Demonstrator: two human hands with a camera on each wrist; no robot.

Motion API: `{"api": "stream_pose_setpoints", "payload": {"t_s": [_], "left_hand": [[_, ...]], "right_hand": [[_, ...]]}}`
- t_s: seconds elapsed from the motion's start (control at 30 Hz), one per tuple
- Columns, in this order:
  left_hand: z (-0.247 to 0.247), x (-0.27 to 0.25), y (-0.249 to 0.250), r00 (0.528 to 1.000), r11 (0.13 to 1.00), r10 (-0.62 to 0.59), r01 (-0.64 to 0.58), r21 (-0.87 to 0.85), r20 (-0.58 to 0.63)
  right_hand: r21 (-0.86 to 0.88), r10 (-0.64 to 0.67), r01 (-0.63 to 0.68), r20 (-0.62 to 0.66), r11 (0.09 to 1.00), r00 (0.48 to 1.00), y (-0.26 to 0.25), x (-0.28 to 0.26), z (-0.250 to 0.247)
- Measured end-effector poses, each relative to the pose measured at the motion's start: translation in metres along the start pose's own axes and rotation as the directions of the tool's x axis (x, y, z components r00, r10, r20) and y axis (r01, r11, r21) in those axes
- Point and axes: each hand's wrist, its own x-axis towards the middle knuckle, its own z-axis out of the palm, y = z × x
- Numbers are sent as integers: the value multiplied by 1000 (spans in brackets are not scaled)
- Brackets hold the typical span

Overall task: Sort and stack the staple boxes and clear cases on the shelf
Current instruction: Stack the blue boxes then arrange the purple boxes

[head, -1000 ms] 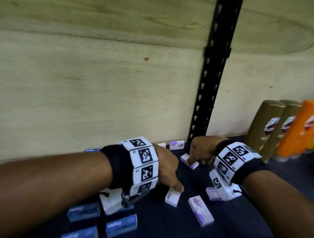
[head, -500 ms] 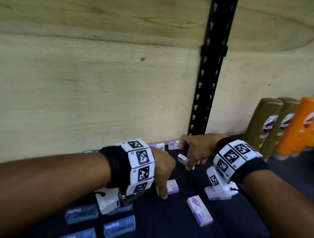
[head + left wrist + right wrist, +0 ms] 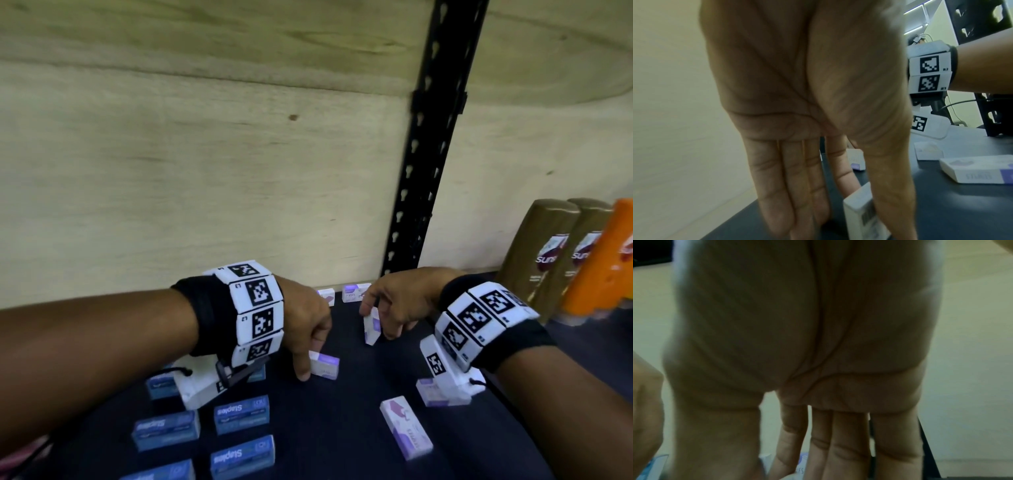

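My left hand point(image 3: 310, 356) pinches a white-and-purple staple box point(image 3: 326, 365) that lies flat on the dark shelf point(image 3: 342, 438). The left wrist view shows the thumb and fingers of that hand point(image 3: 846, 216) on either side of the box point(image 3: 861, 211). My right hand point(image 3: 375, 318) holds a second white-and-purple box point(image 3: 371, 329) tipped on end, low over the shelf. Several blue staple boxes point(image 3: 241, 414) sit at the front left. More white-and-purple boxes lie at the front right point(image 3: 406, 431), under my right wrist point(image 3: 430, 394) and by the back wall point(image 3: 354, 293).
A black slotted upright point(image 3: 428, 154) runs up the pale wooden back wall point(image 3: 205, 188). Gold bottles point(image 3: 537, 260) and an orange bottle point(image 3: 606, 260) stand at the right end of the shelf.
My left hand turned its box flat and drew it back and slightly left. My right hand lifted its box off the shelf and tipped it on end.
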Motion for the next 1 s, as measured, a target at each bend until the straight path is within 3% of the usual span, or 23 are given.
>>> {"api": "stream_pose_setpoints", "payload": {"t_s": [0.27, 0.53, 0.67, 0.8, 1.0], "left_hand": [[0, 0, 3, 990, 991, 129, -130, -19, -51], [0, 1, 3, 963, 964, 264, -266, -29, -59], [-1, -4, 1, 966, 965, 258, -259, 40, 15], [-3, -8, -2, 984, 984, 176, -177, 24, 33], [-3, -3, -7, 983, 983, 183, -183, -12, 17]], "right_hand": [[-78, -12, -2, -177, 997, 984, 1, 1, 5], [-178, 14, -60, -253, 982, 967, 4, -4, 3], [-194, 9, -60, -256, 979, 967, 2, -6, 5], [-208, 10, -67, -265, 976, 964, 1, -6, 5], [-216, 28, -84, -247, 973, 969, 0, -6, 5]]}}
